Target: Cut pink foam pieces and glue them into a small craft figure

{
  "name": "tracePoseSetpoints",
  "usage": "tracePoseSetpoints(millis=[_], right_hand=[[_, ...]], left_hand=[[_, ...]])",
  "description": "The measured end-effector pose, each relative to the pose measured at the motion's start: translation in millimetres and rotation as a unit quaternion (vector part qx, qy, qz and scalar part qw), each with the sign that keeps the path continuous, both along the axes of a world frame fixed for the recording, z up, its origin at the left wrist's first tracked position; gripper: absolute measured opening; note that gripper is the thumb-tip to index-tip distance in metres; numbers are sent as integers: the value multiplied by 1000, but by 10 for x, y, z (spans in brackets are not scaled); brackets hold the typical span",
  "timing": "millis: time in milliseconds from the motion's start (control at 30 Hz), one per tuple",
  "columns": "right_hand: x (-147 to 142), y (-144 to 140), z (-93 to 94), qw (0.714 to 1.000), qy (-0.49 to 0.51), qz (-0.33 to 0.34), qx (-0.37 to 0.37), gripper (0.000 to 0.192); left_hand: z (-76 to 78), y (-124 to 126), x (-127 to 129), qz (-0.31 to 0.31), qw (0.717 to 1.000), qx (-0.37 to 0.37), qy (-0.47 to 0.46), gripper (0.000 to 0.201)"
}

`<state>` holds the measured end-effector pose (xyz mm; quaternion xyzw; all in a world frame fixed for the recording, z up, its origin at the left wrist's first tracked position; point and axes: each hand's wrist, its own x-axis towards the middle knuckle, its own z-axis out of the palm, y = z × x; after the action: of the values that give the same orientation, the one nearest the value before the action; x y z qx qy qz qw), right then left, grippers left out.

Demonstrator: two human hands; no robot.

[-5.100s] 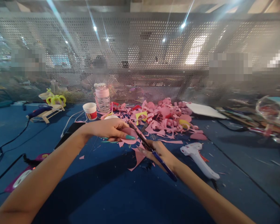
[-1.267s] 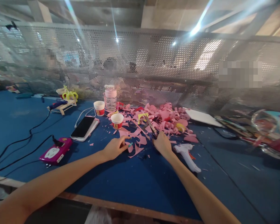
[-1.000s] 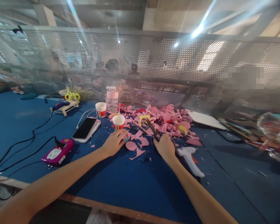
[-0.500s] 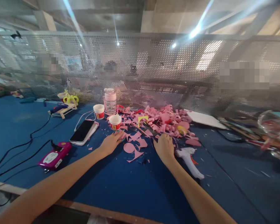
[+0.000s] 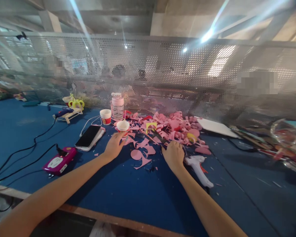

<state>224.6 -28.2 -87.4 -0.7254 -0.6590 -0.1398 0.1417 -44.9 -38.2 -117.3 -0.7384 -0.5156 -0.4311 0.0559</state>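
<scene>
My left hand [image 5: 114,145] is at the front of a white and red paper cup [image 5: 122,125]. Its fingers reach to the cup's lower side, with the thumb held apart from them; I see no firm grip. Low on the table, my right hand [image 5: 174,153] is closed around the handles of a pair of scissors [image 5: 159,135], whose dark blades point away to the left. Between the hands lie flat pink scraps and a pink disc [image 5: 136,154]. Behind them spreads a heap of pink cut pieces [image 5: 174,125] with a yellow cut-out [image 5: 151,126] among them.
A white glue gun [image 5: 199,171] lies right of my right hand. Left are a phone [image 5: 88,136], a magenta power socket [image 5: 60,161], a second cup [image 5: 105,117] and a pink-lidded bottle [image 5: 117,106]. A perforated metal screen [image 5: 172,72] stands behind.
My left hand has moved slightly left and away from me, from the pink scraps to the front of the cup. My right hand stays on the scissors. The view has shifted slightly.
</scene>
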Motion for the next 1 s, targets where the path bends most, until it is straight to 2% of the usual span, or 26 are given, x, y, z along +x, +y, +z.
tracePoseSetpoints(millis=[100, 167, 267, 367, 467, 633, 700, 767, 900, 1000], right_hand=[[-2, 3, -6, 1000, 2, 7, -1, 37], [-6, 10, -17, 1000, 3, 12, -1, 36], [-7, 26, -46, 1000, 6, 18, 0, 33], [3, 36, -74, 1000, 14, 18, 4, 32], [13, 34, -85, 1000, 25, 14, -1, 33], [7, 34, -74, 1000, 27, 5, -11, 33], [3, 38, -67, 1000, 23, 5, -17, 34], [1, 38, -61, 1000, 20, 9, -20, 33], [-6, 16, -57, 999, 29, 12, -12, 32], [-27, -7, -64, 999, 36, 3, -6, 32]], left_hand=[[32, 78, -122, 73, 984, 77, -140, 40], [34, 170, -182, 81, 972, 58, -212, 60], [5, 347, -204, 14, 962, -38, -270, 86], [-25, 496, -167, -75, 937, -107, -325, 92], [-28, 529, -128, -126, 922, -88, -354, 88], [41, 381, -99, -201, 942, -22, -269, 75], [62, 345, -93, -186, 954, 2, -234, 65], [55, 355, -104, -144, 963, 14, -226, 61], [-41, 476, -208, -3, 956, 23, -294, 61], [-115, 561, -306, 91, 947, 8, -307, 68]])
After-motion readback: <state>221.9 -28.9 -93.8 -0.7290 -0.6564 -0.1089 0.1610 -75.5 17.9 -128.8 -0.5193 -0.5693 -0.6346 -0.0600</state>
